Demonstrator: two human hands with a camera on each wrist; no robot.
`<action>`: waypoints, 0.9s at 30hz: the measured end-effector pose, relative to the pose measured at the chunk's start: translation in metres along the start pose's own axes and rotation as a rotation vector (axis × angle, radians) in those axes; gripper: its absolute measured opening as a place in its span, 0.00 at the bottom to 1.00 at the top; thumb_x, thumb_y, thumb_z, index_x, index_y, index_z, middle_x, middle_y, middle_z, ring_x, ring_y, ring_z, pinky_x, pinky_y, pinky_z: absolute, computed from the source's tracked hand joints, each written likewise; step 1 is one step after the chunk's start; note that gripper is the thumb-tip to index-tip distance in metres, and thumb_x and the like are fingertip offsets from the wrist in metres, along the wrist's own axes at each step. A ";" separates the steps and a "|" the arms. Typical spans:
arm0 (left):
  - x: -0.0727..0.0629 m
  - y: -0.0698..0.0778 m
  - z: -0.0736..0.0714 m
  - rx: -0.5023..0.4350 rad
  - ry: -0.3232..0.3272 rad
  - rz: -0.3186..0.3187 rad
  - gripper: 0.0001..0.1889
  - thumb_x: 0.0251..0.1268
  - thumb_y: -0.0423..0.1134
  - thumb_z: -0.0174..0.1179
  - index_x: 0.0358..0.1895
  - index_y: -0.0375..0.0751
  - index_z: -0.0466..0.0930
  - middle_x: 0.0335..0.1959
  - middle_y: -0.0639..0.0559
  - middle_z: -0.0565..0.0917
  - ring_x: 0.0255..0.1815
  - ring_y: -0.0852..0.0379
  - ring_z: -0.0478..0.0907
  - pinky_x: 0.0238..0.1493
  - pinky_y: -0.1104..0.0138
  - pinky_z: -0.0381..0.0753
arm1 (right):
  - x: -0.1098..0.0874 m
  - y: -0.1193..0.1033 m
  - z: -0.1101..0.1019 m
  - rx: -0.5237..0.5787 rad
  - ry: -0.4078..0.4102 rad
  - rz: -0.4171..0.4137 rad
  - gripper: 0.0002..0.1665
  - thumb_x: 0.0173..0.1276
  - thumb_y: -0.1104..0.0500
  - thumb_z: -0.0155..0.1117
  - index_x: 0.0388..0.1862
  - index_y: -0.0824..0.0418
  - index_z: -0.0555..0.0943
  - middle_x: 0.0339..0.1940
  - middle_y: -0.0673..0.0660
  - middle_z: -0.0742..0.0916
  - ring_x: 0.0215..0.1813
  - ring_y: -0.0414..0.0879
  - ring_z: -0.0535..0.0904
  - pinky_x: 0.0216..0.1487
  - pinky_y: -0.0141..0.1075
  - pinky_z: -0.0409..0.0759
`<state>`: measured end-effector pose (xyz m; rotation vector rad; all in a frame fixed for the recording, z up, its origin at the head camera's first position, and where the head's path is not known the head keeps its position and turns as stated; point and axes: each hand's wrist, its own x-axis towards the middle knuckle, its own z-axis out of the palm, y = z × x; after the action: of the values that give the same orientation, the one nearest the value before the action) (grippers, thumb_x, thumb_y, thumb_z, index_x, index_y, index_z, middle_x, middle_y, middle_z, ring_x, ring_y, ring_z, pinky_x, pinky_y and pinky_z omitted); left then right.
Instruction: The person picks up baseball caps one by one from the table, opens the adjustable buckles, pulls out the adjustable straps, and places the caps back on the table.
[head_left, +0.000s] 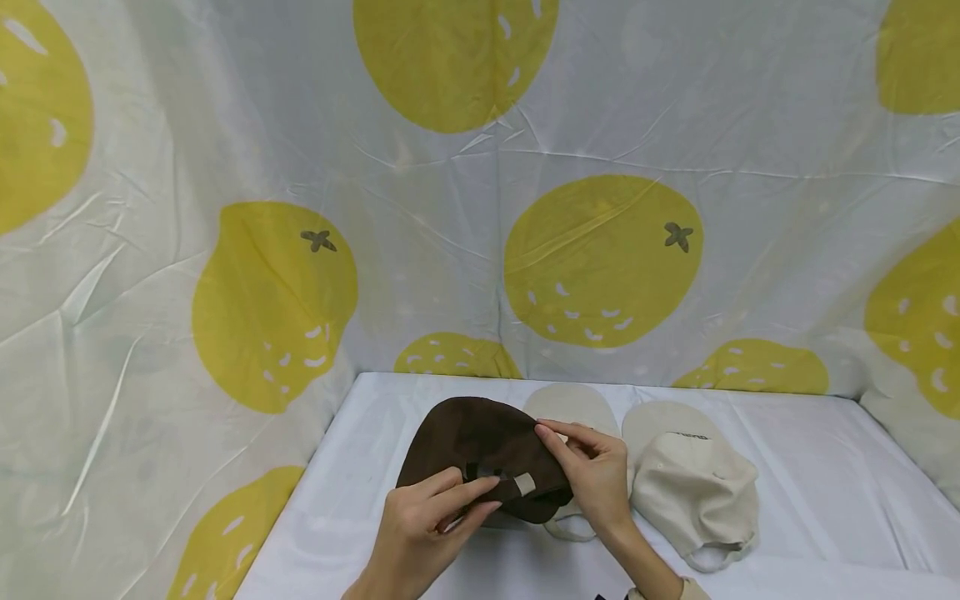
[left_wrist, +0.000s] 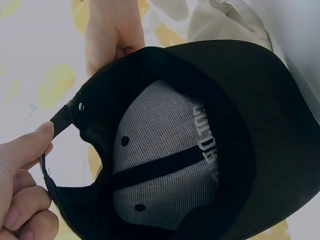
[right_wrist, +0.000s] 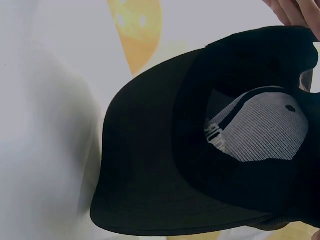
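A dark brown baseball cap [head_left: 465, 433] is held up over the white table, its brim pointing away from me. My left hand [head_left: 420, 529] pinches the adjustable back strap [left_wrist: 61, 121] between thumb and fingers. On the other side, my right hand [head_left: 596, 471] grips the cap's edge, thumb and fingers pressed together on the fabric. The left wrist view looks into the crown, where whitish mesh lining [left_wrist: 155, 130] with raised lettering shows. A small pale label [head_left: 524, 484] sits by the strap. In the right wrist view, the underside of the brim [right_wrist: 140, 150] fills the middle.
Two beige caps lie on the white tabletop [head_left: 330, 500]: one [head_left: 573, 402] partly hidden behind the brown cap and right hand, another [head_left: 693, 483] to the right with dark lettering. A lemon-print cloth [head_left: 427, 275] hangs behind and to the sides.
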<state>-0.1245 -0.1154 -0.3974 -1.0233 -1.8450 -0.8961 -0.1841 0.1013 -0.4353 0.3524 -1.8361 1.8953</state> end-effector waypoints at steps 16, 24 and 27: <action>0.002 -0.006 -0.004 -0.220 -0.017 -0.129 0.11 0.61 0.35 0.74 0.45 0.37 0.91 0.16 0.58 0.62 0.19 0.71 0.55 0.20 0.83 0.57 | -0.002 -0.004 -0.024 0.003 -0.179 -0.113 0.13 0.64 0.75 0.71 0.47 0.70 0.89 0.12 0.54 0.66 0.17 0.44 0.50 0.14 0.34 0.50; 0.003 -0.010 -0.004 -0.281 -0.007 -0.176 0.14 0.52 0.28 0.78 0.44 0.37 0.91 0.16 0.58 0.61 0.18 0.68 0.56 0.20 0.82 0.57 | -0.009 -0.002 -0.039 0.084 -0.364 -0.101 0.17 0.62 0.78 0.70 0.50 0.71 0.88 0.12 0.53 0.57 0.16 0.47 0.46 0.14 0.32 0.49; 0.003 -0.010 -0.004 -0.309 -0.002 -0.201 0.15 0.51 0.27 0.78 0.45 0.37 0.91 0.16 0.57 0.61 0.18 0.67 0.56 0.20 0.81 0.57 | -0.012 -0.001 -0.041 0.118 -0.418 -0.069 0.18 0.61 0.77 0.72 0.50 0.70 0.89 0.12 0.54 0.56 0.16 0.47 0.46 0.14 0.31 0.49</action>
<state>-0.1329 -0.1225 -0.3949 -1.0324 -1.8722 -1.3324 -0.1681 0.1402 -0.4432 0.8989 -1.9356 1.9978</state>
